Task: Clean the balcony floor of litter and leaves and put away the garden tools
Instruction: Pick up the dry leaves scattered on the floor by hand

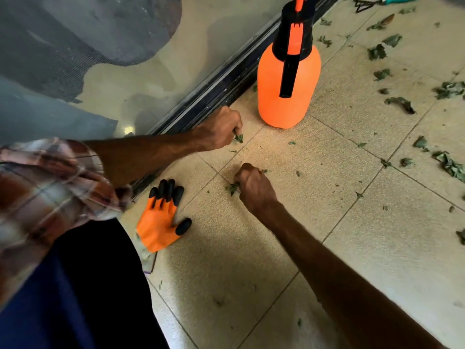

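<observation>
My left hand (221,128) is curled low over the beige tiled floor (352,248) beside the door track, gripping a bunch of green leaf scraps (239,138). My right hand (254,187) is fisted a little nearer to me, with more leaf scraps (233,188) sticking out of its grip. Many dry green leaves (400,103) lie scattered over the tiles to the right. An orange pump sprayer (286,79) with a black top stands upright just beyond my left hand. An orange garden glove (161,222) with black claw tips lies flat near my knee.
A dark sliding-door track (216,96) runs diagonally along the left, with glass behind it. A small hand rake with a teal handle (392,0) lies at the top right edge. My plaid sleeve and dark trousers fill the lower left.
</observation>
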